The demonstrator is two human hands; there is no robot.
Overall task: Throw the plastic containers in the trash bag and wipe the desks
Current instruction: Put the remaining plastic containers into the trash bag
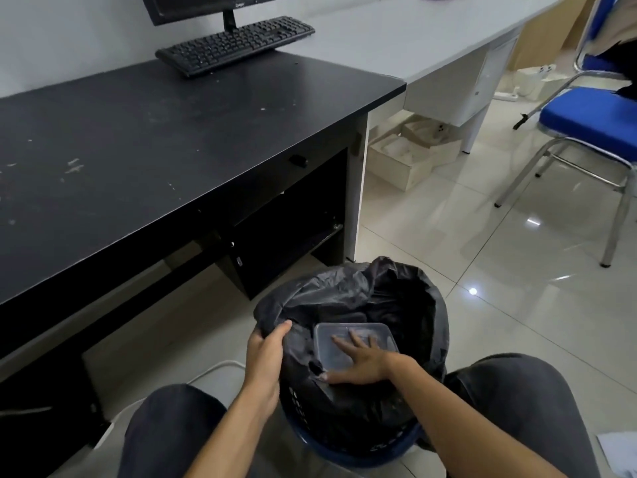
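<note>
A black trash bag (396,298) lines a dark blue bin (358,446) on the floor between my knees. A clear rectangular plastic container (365,334) lies in the bag's mouth. My right hand (362,365) rests flat on top of it with fingers spread and straight. My left hand (267,353) grips the bag's left rim, thumb over the edge. The black desk (155,139) stretches across the left, its top dusty and scuffed. A white desk (413,36) adjoins it at the back right.
A black keyboard (234,44) and a monitor (206,5) stand at the far end of the black desk. A blue chair (593,115) with metal legs stands right. Cardboard boxes (403,157) sit under the white desk. A white cable (213,369) lies on the tiled floor.
</note>
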